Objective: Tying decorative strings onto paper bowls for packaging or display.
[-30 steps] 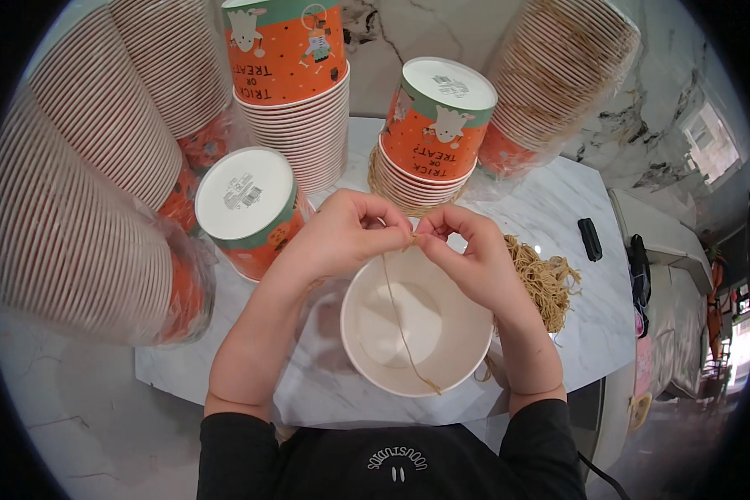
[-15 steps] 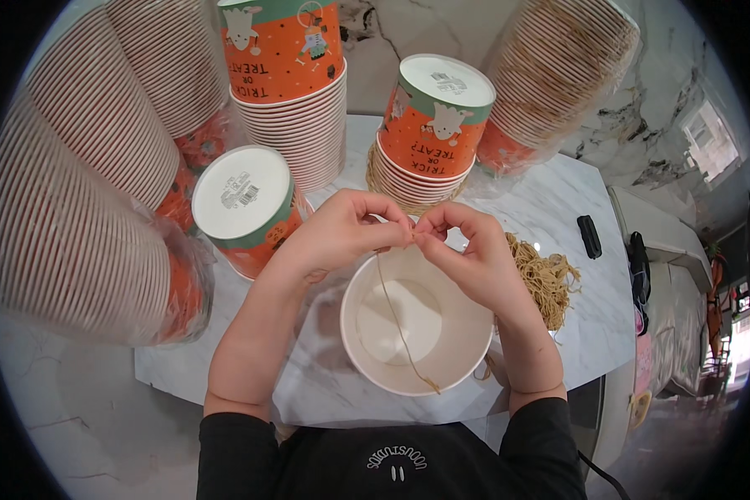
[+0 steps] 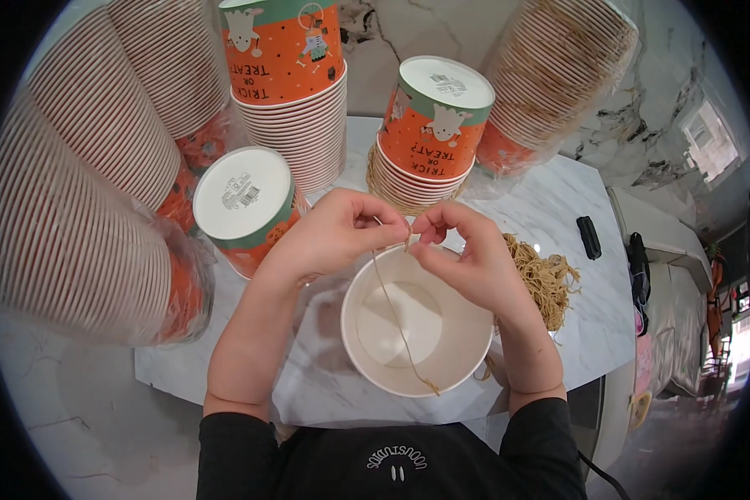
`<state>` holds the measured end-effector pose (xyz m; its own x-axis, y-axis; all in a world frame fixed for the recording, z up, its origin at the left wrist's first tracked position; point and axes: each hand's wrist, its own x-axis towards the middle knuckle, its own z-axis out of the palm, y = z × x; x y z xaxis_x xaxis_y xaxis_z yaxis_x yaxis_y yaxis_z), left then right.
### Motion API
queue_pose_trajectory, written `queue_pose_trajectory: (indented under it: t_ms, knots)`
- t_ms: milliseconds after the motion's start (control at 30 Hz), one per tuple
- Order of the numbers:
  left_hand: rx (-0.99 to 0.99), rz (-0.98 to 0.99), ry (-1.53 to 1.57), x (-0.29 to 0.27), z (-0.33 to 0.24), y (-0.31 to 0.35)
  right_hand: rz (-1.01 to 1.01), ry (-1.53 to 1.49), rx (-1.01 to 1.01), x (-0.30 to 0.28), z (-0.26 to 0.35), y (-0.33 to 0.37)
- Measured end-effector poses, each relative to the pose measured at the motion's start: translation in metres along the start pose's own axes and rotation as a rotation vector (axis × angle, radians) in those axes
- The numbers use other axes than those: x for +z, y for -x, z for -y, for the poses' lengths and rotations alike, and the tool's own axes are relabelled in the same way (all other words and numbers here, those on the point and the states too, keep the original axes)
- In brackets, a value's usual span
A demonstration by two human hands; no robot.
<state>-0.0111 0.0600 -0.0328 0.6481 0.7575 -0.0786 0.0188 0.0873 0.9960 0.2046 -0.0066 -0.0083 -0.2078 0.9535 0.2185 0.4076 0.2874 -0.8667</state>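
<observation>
Over the far rim of a white paper bucket [image 3: 400, 325], both hands meet at a thin tan string [image 3: 389, 300]. My left hand [image 3: 350, 225] is closed, pinching the string between thumb and fingertips. Close beside it, my right hand [image 3: 462, 250] has its fingers curled and its thumb and fingertips around a short bit of the string. From the left fingertips the strand hangs down across the open bucket to its near rim. Right of the bucket, partly behind my right wrist, lies a tangled heap of tan strings [image 3: 546, 283].
An upturned orange and green bucket [image 3: 246, 196] stands left of my hands. Behind are two stacks of such buckets [image 3: 287, 125] [image 3: 437, 125]. Plastic-wrapped stacks [image 3: 83, 225] crowd the left, another wrapped stack [image 3: 554, 75] the back right. A small black case [image 3: 589, 237] lies on the marbled table [image 3: 592, 333].
My right thumb and fingertips have parted slightly from my left fingertips, showing a bit of string between them. The bucket and the hanging strand stay nearly in place.
</observation>
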Motion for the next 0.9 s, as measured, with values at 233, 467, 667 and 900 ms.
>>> queue_pose_trajectory:
  t_ms: [233, 467, 667, 900]
  knots:
    - [0.082, -0.026, -0.028, 0.003, -0.006, 0.004, 0.028, 0.167, -0.107, -0.004, -0.001, -0.001]
    - [0.063, -0.071, -0.138, -0.004, -0.01, 0.008, 0.032, 0.135, -0.103, -0.006, 0.002, 0.0]
    - [0.044, -0.082, -0.177, -0.008, -0.011, 0.01, 0.058, 0.154, -0.099, -0.009, 0.006, 0.001]
    - [0.057, -0.079, -0.138, -0.002, -0.02, 0.015, 0.097, 0.184, -0.113, -0.014, 0.01, 0.002]
